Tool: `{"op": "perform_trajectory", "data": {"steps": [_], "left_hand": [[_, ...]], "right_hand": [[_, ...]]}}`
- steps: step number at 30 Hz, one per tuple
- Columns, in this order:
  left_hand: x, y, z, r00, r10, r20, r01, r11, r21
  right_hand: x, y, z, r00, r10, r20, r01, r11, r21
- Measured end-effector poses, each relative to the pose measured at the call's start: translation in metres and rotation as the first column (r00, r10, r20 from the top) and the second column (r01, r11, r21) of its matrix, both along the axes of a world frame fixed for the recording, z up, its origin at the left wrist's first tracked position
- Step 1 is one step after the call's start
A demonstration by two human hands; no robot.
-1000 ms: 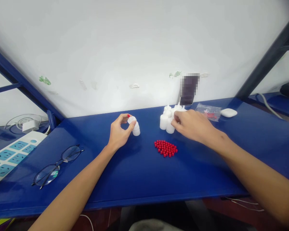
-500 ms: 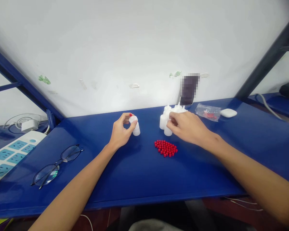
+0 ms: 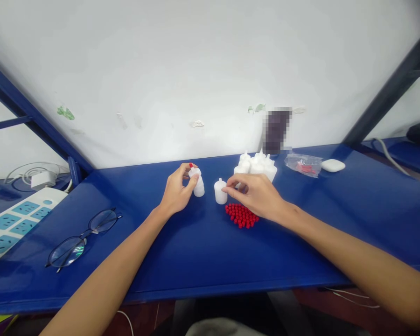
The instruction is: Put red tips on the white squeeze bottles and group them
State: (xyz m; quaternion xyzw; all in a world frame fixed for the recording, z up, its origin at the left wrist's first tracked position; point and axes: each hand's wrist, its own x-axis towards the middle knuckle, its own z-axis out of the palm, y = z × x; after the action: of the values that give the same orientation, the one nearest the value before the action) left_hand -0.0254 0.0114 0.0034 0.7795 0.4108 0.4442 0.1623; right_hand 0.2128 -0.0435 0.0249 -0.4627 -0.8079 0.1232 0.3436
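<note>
My left hand (image 3: 179, 190) is closed round a small white squeeze bottle (image 3: 198, 185) with a red cap on its tip, at the middle of the blue table. Just right of it stands another white squeeze bottle (image 3: 220, 192), its bare nozzle pointing up. The thumb and fingertips of my right hand (image 3: 254, 192) pinch that bottle's right side. Behind my right hand a cluster of white squeeze bottles (image 3: 257, 163) stands upright, partly hidden by the hand. A patch of small red caps (image 3: 241, 216) lies right in front of my right hand.
Eyeglasses (image 3: 84, 239) and a white power strip (image 3: 24, 219) lie at the left. At the back right are a phone (image 3: 276, 130) leaning on the wall, a clear plastic bag (image 3: 304, 165) with red pieces inside, and a white rounded case (image 3: 332, 165).
My right hand has moved left and nearer, bringing one bottle out of the cluster to beside my left hand. My left hand still holds the capped bottle in nearly the same place.
</note>
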Motion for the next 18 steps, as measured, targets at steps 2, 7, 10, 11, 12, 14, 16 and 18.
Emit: {"op": "perform_trajectory", "data": {"steps": [2,7,10,11,12,14,16,18], "left_hand": [[0.0,0.0,-0.001,0.999,-0.01,-0.038,0.01,1.0,0.006],[-0.001,0.001,0.0,0.997,0.015,-0.071,-0.012,0.999,0.037],[-0.005,-0.004,0.002,0.992,0.121,0.046,-0.128,0.971,0.204],[-0.007,-0.007,0.004,0.987,0.14,0.077,-0.156,0.946,0.284],[-0.009,-0.011,0.005,0.989,0.128,0.074,-0.147,0.92,0.364],[-0.011,-0.02,0.006,0.999,0.016,-0.052,0.01,0.887,0.462],[-0.011,-0.027,0.006,0.972,-0.091,-0.218,0.179,0.885,0.431],[-0.006,-0.033,0.005,0.937,-0.156,-0.314,0.26,0.91,0.323]], "right_hand": [[0.0,-0.001,-0.001,0.997,-0.041,-0.067,0.042,0.999,0.01],[-0.003,-0.005,-0.004,0.989,0.01,-0.146,-0.011,1.0,-0.007],[-0.007,-0.005,-0.007,0.976,0.082,-0.2,-0.102,0.99,-0.095],[-0.007,-0.005,-0.008,0.965,0.119,-0.232,-0.152,0.98,-0.13],[-0.008,-0.005,-0.009,0.95,0.159,-0.27,-0.207,0.965,-0.16],[-0.007,-0.005,-0.009,0.916,0.22,-0.334,-0.295,0.935,-0.194],[-0.006,-0.005,-0.007,0.919,0.232,-0.318,-0.304,0.932,-0.199],[-0.004,-0.004,-0.005,0.957,0.195,-0.214,-0.237,0.952,-0.194]]}}
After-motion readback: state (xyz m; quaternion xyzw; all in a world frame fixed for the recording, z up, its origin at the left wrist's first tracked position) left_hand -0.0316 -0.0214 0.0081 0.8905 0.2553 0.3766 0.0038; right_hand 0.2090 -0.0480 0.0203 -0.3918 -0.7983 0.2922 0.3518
